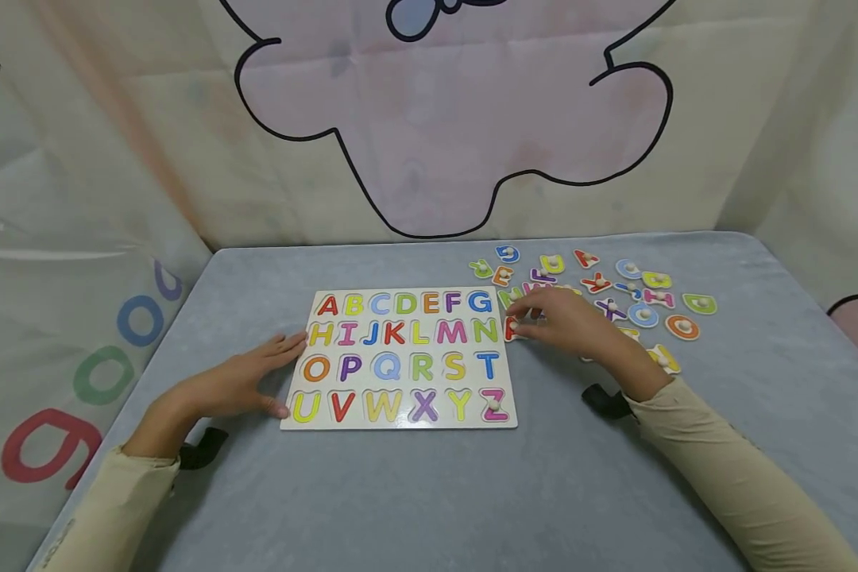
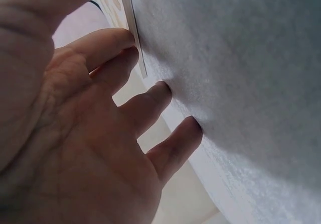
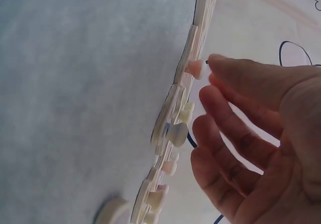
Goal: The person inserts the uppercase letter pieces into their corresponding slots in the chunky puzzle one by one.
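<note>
A white alphabet puzzle board [image 1: 400, 312] lies on the table, its rows of coloured letters facing up. At its bottom right corner a pink Z piece [image 1: 495, 407] with a knob sits in place. My left hand [image 1: 246, 377] rests along the board's left edge, fingers spread and thumb near the lower corner; the left wrist view shows the fingers [image 2: 150, 103] beside the board's edge [image 2: 131, 23]. My right hand [image 1: 568, 324] hovers by the board's right edge, over a red letter piece [image 1: 511, 329]. In the right wrist view, thumb and forefinger are just off its knob [image 3: 194, 69].
Several loose knobbed letter pieces lie scattered right of the board, among them an orange O [image 1: 682, 327], a green D [image 1: 699, 303] and a red A [image 1: 585, 258]. A grey cloth [image 1: 400, 500] covers the table. A printed curtain [image 1: 436, 183] hangs behind its far edge.
</note>
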Demonstrator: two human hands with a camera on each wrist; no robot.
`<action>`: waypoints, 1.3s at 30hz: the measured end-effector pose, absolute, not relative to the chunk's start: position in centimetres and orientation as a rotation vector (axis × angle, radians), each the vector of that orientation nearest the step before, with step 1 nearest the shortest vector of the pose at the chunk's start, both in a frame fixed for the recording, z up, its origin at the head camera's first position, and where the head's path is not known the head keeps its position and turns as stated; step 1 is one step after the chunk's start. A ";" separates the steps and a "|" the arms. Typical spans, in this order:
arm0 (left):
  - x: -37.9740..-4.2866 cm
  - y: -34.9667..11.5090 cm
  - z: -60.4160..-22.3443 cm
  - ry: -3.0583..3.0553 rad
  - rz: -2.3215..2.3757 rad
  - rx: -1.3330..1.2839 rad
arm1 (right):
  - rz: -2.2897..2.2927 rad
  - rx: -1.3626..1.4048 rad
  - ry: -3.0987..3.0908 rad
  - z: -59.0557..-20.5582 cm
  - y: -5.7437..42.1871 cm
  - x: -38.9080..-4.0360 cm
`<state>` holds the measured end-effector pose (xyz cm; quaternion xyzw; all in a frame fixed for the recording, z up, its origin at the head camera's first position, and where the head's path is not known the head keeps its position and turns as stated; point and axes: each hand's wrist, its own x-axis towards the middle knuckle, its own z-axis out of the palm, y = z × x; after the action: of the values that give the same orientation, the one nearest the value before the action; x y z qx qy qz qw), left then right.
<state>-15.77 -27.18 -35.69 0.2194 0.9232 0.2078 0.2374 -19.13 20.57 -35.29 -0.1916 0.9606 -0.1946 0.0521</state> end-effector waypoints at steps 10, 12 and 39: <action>-15.5 -27.0 -35.4 2.531 0.567 0.590 | -0.531 -0.553 2.924 -35.4 20.6 -19.0; -15.5 -27.1 -35.4 2.534 0.564 0.592 | -0.511 -0.549 2.928 -35.5 20.5 -19.0; -15.7 -27.3 -35.9 2.540 0.554 0.625 | -0.505 -0.530 2.976 -35.7 20.3 -19.0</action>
<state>-15.72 -27.34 -35.90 0.2274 0.9241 0.2017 0.2318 -19.00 20.33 -35.69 -0.1729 0.9703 -0.1647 0.0385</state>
